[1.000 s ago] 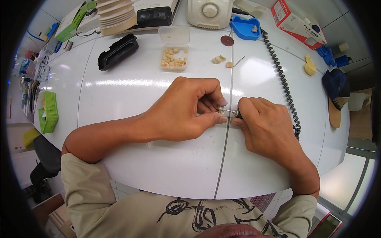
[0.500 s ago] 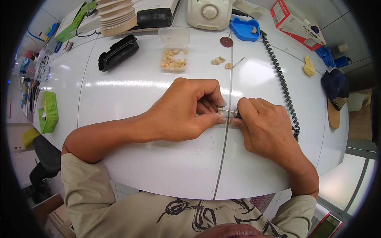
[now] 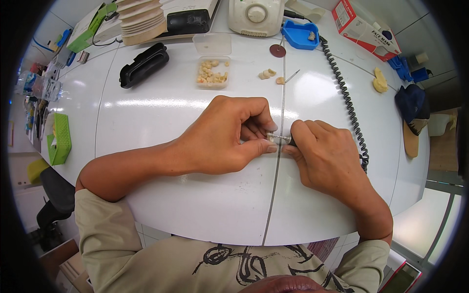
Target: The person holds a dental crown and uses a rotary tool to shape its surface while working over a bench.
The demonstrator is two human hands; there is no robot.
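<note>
head view: left hand point(image 3: 222, 139) has thumb and fingertips pinched on a small pale piece point(image 3: 270, 137), partly hidden, above the middle of the white table point(image 3: 205, 205). right hand point(image 3: 328, 154) is closed around a slim tool point(image 3: 286, 139), its metal tip pointing left at the piece; contact cannot be told. a coiled black cord point(image 3: 346, 95) lies right. far side: clear box point(image 3: 213, 86) of pale pieces, dark red disc point(image 3: 277, 51), blue tray point(image 3: 294, 37).

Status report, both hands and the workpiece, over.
Left fingers pinching small pale piece. Right fingers gripping tool, metal tip at the piece. Loose pale bits lie beyond, out of the way.
</note>
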